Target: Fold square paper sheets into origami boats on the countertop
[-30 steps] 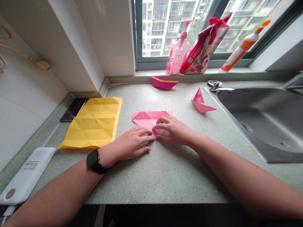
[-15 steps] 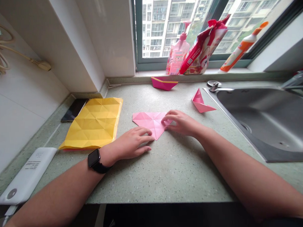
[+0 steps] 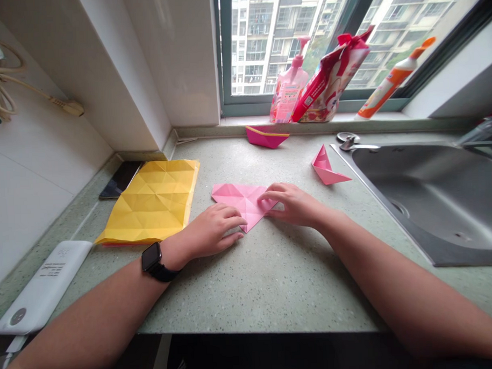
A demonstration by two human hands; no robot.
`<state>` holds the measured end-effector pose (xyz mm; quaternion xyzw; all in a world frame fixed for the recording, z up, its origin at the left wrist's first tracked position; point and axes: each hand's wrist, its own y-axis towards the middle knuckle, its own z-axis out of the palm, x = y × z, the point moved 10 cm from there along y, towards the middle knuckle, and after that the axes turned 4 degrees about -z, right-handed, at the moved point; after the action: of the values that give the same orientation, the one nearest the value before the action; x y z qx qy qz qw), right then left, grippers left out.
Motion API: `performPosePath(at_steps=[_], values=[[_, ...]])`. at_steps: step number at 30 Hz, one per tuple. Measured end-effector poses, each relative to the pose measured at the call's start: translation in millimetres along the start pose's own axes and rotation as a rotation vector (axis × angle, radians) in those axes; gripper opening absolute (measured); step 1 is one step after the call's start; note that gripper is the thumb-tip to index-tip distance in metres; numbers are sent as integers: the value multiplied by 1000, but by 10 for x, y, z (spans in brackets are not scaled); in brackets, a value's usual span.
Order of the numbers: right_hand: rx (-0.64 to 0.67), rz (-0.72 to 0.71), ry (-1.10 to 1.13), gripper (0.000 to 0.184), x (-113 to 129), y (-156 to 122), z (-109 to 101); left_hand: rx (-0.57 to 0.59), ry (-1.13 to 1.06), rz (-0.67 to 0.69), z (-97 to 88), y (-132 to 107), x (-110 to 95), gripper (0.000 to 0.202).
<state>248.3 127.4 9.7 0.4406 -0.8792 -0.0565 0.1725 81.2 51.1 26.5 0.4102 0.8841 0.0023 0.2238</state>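
A sheet of folded pink origami paper [image 3: 246, 198] lies on the counter, creased, with one corner pointing toward me. My right hand [image 3: 291, 203] grips its right edge, fingers on top and thumb low at the side. My left hand [image 3: 215, 231], with a black watch [image 3: 152, 258] on the wrist, rests at the paper's lower left edge. Its fingers are stretched out and apart, the tips by the bottom corner. Farther back stand two folded paper boats: a magenta one with a yellow rim [image 3: 266, 137] and a pink one [image 3: 328, 168].
Creased yellow paper [image 3: 153, 201] lies on the left, partly over a dark phone [image 3: 119, 181]. A white power bank [image 3: 43, 286] with a cable is at the front left. The steel sink [image 3: 392, 211] takes up the right. A pump bottle [image 3: 289, 91] stands by the window.
The pink paper has slid slightly left and toward me, turning a little. My right hand moved with its edge, and my left hand shifted slightly left.
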Motion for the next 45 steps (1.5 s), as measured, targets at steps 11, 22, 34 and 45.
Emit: performPosePath(at_steps=[11,22,34,45], values=[[-33,83,-92,19,-90,-2,-26,0,39,20,50,-34,-10,25],[-116,166,-146,27,-209,-33,-80,48,2,126,91,-51,-169,32],[-107,65,-82,14,10,31,-131,41,-3,73,103,-30,-143,26],[-74,97,-33,17,79,18,-89,42,41,77,118,-28,-126,30]])
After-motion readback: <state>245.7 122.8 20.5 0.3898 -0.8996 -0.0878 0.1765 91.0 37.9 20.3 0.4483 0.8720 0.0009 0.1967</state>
